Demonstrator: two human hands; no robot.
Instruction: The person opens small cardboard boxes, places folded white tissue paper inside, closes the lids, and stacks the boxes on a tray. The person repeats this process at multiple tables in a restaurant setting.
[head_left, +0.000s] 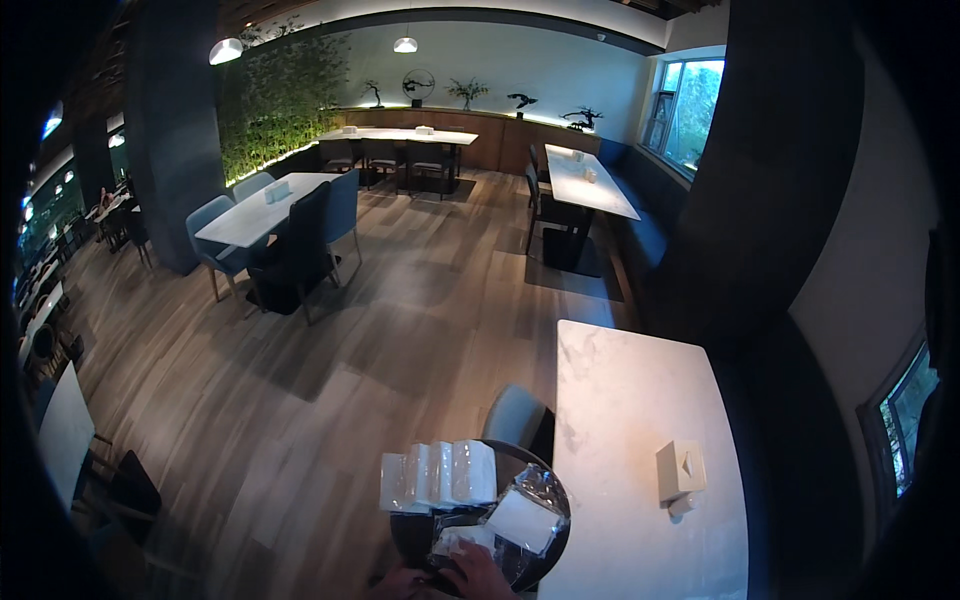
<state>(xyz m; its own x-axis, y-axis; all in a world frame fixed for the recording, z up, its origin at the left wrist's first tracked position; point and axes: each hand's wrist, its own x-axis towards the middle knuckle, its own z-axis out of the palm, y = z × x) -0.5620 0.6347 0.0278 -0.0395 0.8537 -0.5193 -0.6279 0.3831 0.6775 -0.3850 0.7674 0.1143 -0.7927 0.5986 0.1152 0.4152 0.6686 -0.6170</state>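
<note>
A round dark tray (405, 541) is before me at the bottom of the head view, beside the near marble-look table. Several plastic-wrapped packs of white paper napkins (474, 472) stand in a leaning row along its far left side. Another white napkin pack (526, 519) lies flat at the right, with crumpled clear plastic wrap (537, 482) behind it. My right hand (480, 574) has its fingers on the near edge of a white napkin pack (463, 538) in loose plastic. My left hand (403, 583) is low at the tray's near left rim; its fingers are mostly dark and cut off.
On the white table (630, 405) to my right stands a tissue box holder (681, 472) with a small item beside it. A blue-grey chair (514, 414) is tucked behind the tray. Farther off are tables with chairs (270, 206), a wall bench (645, 232) and a dark pillar (169, 150).
</note>
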